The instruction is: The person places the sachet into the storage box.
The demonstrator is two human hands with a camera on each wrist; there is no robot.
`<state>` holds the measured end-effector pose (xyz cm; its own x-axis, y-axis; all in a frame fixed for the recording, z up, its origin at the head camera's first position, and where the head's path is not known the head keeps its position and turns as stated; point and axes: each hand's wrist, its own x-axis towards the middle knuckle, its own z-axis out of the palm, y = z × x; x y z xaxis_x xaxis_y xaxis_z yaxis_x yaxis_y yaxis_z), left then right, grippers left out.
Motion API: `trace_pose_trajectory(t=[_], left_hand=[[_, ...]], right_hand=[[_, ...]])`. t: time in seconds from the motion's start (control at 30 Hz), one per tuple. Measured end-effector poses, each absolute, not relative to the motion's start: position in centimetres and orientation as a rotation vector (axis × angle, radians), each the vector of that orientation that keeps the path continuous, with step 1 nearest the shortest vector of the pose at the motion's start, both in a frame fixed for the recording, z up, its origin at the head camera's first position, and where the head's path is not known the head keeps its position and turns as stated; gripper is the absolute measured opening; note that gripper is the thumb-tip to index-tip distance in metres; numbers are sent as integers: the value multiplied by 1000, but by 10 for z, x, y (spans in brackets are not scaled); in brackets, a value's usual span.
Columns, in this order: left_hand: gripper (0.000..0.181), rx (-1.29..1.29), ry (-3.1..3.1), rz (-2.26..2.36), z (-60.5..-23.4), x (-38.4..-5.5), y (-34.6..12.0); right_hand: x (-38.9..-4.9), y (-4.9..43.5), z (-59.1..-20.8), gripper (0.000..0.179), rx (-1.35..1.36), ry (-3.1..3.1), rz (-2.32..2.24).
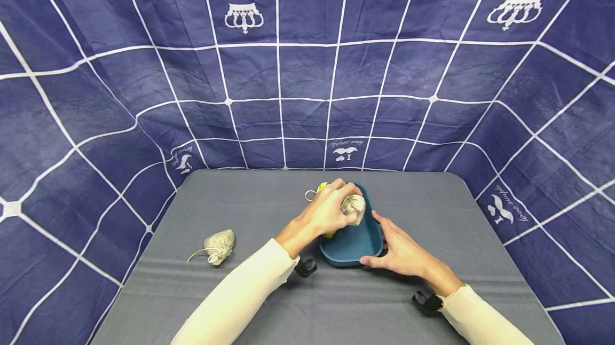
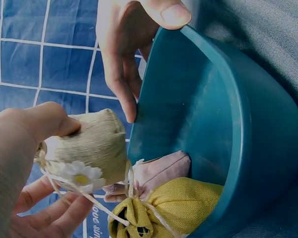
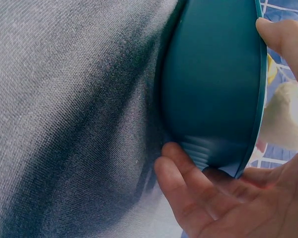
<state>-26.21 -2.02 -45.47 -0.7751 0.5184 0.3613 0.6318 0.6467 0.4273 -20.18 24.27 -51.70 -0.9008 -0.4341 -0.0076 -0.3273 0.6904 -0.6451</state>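
My left hand pinches a beige drawstring pouch with a white daisy on its front, thumb on one side and fingers on the other. This pouch hangs over the left part of a blue-teal plastic bin. Inside the bin, in the left wrist view, lie a yellow drawstring pouch and a pale pink pouch, partly hidden by the yellow one. My right hand holds the bin at its right side, thumb at the rim and fingers along the outer wall.
Another beige drawstring pouch lies on the grey table to the left, its cord trailing left. A blue cloth with white grid lines hangs behind the table and along both sides. Black bands are on both wrists.
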Motion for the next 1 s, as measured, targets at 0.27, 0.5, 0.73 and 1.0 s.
trace_pose_trajectory(t=[0.27,0.5,0.73,1.0], left_hand=[[47,-952,-2720,-735,-464,-268,-20],[46,-967,-2732,-672,-473,-272,-18],[43,-985,-2726,-680,-476,-273,-17],[43,-987,-2754,-498,-484,-276,-14]], right_hand=[[-202,242,-517,130,-611,2730,-997],[-201,242,-515,132,-619,2734,-999],[-202,243,-515,132,-617,2740,-987],[-202,243,-516,131,-617,2747,-991]])
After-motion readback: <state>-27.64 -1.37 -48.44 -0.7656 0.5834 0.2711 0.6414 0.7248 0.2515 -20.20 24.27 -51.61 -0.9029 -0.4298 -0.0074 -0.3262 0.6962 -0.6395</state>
